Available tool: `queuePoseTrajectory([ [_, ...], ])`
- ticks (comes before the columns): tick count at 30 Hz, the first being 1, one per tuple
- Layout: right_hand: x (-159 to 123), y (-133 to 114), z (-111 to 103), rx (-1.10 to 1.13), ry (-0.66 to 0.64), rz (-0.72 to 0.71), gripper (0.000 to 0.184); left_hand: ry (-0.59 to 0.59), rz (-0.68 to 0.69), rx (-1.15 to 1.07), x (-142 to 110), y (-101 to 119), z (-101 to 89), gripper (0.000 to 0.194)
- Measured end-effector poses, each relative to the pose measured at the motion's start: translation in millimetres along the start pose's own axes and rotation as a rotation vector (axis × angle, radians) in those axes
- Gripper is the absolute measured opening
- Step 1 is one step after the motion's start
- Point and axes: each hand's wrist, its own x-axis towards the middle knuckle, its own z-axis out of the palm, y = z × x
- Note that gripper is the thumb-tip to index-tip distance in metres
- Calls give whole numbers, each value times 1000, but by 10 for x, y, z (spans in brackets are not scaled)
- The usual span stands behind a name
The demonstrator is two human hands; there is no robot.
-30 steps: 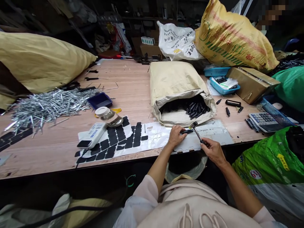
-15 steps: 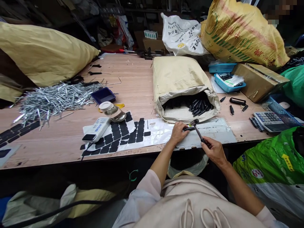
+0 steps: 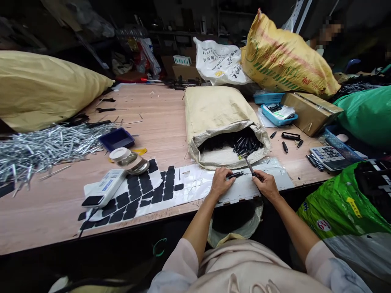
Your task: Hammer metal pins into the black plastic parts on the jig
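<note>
Gripping a hammer [image 3: 250,167] and a black part [image 3: 236,175] at the near edge of the table [image 3: 161,122]

The right hand [image 3: 265,184] has its fingers curled around the hammer's handle. The hammer's head stands just beyond the black part, seen against the lower lip of a tan sack [image 3: 216,106]. The left hand [image 3: 220,181] pinches the black part between thumb and fingers, over a pale board [image 3: 244,190] that lies along the near edge. Whether the part touches the board is hard to tell. The sack lies just past the board, its mouth facing the hands, with slim black pieces [image 3: 246,142] inside.

Left of the board, a white sheet [image 3: 195,183] with black stickers [image 3: 165,183] runs along the near edge. A white device [image 3: 106,185] lies at its left end, a lidded jar [image 3: 131,160] just beside it, and a dark blue tray [image 3: 116,139] beyond the jar. A heap of metal rods [image 3: 51,142] spreads toward the table's left edge.

Toward the right end of the near edge lies a calculator [image 3: 326,156]. Farther back, a light blue tray [image 3: 279,121] stands beside a cardboard box [image 3: 308,113]. A bright green bag [image 3: 339,199] stands off the table's near right corner.
</note>
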Motion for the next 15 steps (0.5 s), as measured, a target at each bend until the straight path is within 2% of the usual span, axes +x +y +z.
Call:
queuePoseTrajectory([
  [5,211,227,57,100,25,34,37,10,27,6,14,-60,7,10],
  [9,214,251,69,130,3,39,35,55,80,-7,-11,35,-66,11],
  [12,206,227,57,148,-8,49,35,127,168,4,-232,205,-186,14],
  [15,209,216,48,173,-20,62,35,74,306,52,-662,333,-271,16],
])
